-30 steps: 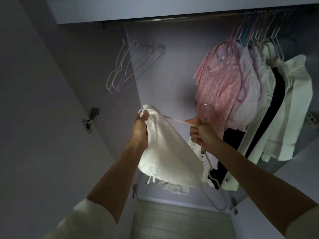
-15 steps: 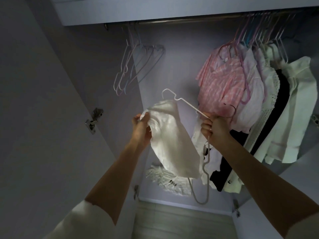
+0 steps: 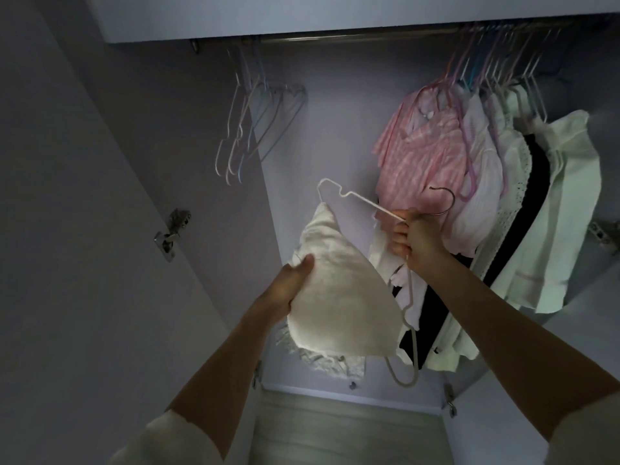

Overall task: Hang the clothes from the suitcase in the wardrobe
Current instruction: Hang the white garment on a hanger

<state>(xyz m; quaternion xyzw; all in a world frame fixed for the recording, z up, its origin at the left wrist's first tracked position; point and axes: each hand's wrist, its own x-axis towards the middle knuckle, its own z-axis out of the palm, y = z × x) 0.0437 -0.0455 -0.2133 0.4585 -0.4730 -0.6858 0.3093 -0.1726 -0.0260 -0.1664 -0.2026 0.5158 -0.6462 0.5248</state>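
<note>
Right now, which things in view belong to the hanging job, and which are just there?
In the job:
- white garment, gripped by the left hand
- white hanger, gripped by the right hand
- wardrobe rail

Just there:
- empty hangers at the rail's left
- pink shirt and other hung clothes
- door hinge

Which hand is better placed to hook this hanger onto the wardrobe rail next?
Probably the right hand: it grips the white hanger by its neck, hook free, below the rail. The left hand only holds the white garment.
</note>
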